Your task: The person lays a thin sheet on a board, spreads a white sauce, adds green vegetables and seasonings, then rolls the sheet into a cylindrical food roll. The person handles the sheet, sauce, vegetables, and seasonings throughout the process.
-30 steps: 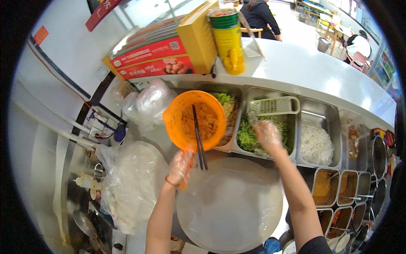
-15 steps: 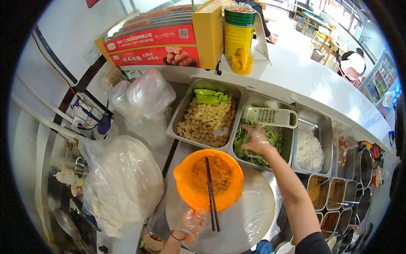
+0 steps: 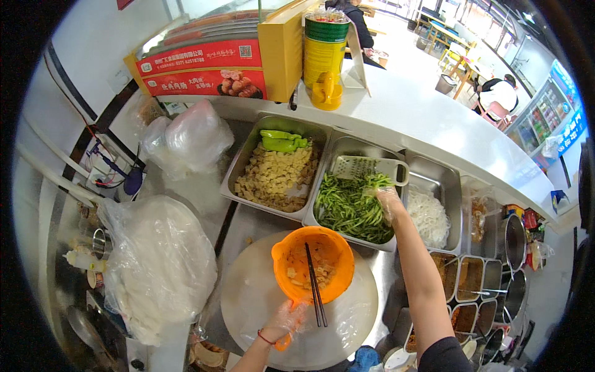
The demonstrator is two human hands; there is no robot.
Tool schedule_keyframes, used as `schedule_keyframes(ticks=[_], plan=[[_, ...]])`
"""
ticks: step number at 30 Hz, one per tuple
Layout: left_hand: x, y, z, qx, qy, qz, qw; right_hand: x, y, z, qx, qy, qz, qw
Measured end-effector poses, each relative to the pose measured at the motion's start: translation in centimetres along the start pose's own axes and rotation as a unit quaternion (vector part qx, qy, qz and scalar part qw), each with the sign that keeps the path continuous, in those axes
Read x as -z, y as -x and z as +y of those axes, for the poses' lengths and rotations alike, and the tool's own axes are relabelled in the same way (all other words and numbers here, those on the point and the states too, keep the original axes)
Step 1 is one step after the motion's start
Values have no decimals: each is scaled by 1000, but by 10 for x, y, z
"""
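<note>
My left hand (image 3: 290, 319), in a clear plastic glove, grips the handle of an orange plastic bowl (image 3: 280, 260). Inside the bowl are pale chunks in a reddish sauce, and a pair of dark chopsticks (image 3: 314, 282) leans out over its near rim. My right hand (image 3: 388, 203), also gloved, is down in a steel tray of shredded cucumber (image 3: 350, 208) at its right side. Its fingers curl around some of the green shreds, the tips partly hidden. A white grater (image 3: 390, 168) lies across that tray's far side. Under the bowl sits a round, pale board (image 3: 248, 310).
To the left of the cucumber is a tray of diced tofu-like cubes (image 3: 273, 177) with green peppers (image 3: 280, 141). White noodles (image 3: 427, 217) fill a tray at right, with sauce pans (image 3: 468, 276) nearer. A plastic-covered white stack (image 3: 161, 266) stands left; a raised counter (image 3: 421, 118) runs behind.
My right hand has gone from spread over the cucumber to its right side, fingers now curled into the shreds. The bowl is tilted differently, showing more of its contents. The whole view has shifted.
</note>
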State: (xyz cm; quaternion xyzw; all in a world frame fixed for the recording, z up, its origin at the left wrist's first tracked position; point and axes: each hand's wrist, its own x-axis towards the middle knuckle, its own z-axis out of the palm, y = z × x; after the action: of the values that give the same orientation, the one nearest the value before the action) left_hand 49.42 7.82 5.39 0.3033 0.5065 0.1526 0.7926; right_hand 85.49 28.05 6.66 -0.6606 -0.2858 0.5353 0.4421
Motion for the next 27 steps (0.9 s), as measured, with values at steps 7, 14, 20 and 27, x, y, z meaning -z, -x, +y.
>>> schedule_keyframes(ticks=[7,14,20,27], plan=[[-25,0,5,-17,-53,-22,998,-35,108,-5,-52,-157,-125,978],[-33,4,5,-11,-31,-6,999,-71,143,17,382,424,-310,761],[-39,9,3,-39,-31,-4,999,-13,78,-30,144,577,-102,798],[-40,4,1,-15,-19,-10,1000,-3,-10,46,140,635,-186,737]])
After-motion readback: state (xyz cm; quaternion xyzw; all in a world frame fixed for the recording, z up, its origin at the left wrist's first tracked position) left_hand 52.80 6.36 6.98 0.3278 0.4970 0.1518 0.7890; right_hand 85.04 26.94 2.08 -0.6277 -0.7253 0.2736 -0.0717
